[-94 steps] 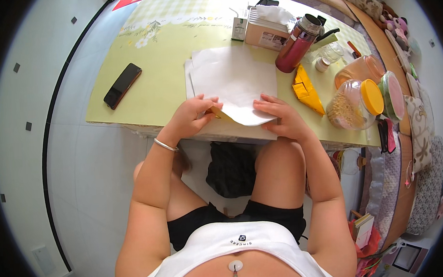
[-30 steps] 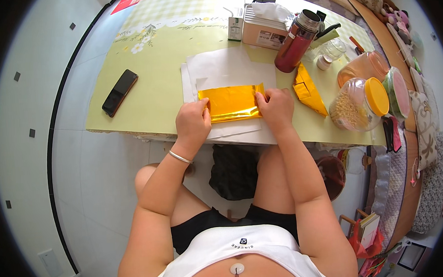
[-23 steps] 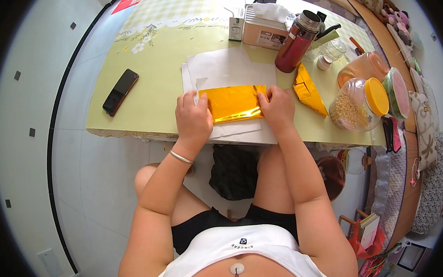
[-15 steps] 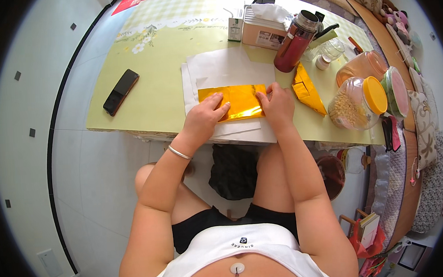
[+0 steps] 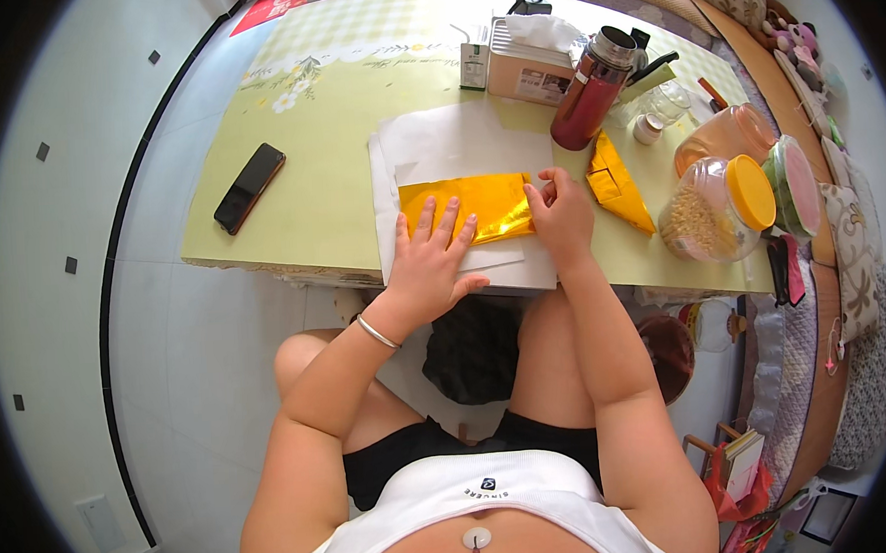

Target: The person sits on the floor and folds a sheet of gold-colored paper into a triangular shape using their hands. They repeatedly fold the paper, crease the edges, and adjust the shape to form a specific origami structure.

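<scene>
A shiny gold foil sheet (image 5: 494,202), seemingly folded into a wide strip, lies on white paper sheets (image 5: 456,136) at the table's near edge. My left hand (image 5: 432,252) rests on its left part, fingers spread and flat, thumb out to the side. At the right end of the foil, my right hand (image 5: 560,215) pinches the edge between thumb and curled fingers. Just right of that hand sits a folded gold foil piece (image 5: 616,183) with pointed ends.
A dark red thermos (image 5: 592,93), a tissue box (image 5: 527,67) and a small white bottle (image 5: 647,129) stand behind. Jars, one with a yellow lid (image 5: 749,192), crowd the right side. A phone (image 5: 249,188) lies at left. Under the table is a black bag (image 5: 472,355).
My left hand has spread its fingers and come nearer, now flat over the foil. My right hand stays at the right end, its fingers more curled. The view has shifted slightly.
</scene>
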The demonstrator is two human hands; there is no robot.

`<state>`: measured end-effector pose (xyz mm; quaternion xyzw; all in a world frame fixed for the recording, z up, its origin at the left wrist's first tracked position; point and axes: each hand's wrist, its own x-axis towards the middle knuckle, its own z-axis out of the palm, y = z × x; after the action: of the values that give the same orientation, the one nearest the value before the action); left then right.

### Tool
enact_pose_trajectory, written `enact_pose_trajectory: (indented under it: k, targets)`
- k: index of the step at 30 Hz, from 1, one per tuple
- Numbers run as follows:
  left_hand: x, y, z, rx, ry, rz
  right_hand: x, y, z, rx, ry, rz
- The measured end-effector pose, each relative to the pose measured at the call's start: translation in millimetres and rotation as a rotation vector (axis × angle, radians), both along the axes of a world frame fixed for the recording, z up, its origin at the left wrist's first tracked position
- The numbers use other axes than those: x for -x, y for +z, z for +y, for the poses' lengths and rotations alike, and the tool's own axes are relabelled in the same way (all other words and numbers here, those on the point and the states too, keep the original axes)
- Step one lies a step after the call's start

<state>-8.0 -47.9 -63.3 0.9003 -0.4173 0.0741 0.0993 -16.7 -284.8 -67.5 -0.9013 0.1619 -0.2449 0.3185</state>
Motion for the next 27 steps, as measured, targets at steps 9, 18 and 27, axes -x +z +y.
enact_pose_trajectory:
  k: [9,18,27]
  targets:
    - [4.5,0.6,-3.1,-0.003,0.031,0.022,7.1,8.3,4.4,-0.176,0.116,0.022]
    - [11.0,3.5,-6.6,0.053,0.066,0.024,1.0,-6.5,6.0,-0.148,0.179,-0.014]
    - [8.1,-9.1,-6.9,0.159,0.001,0.049,2.4,1.7,5.4,-0.072,0.217,-0.017]
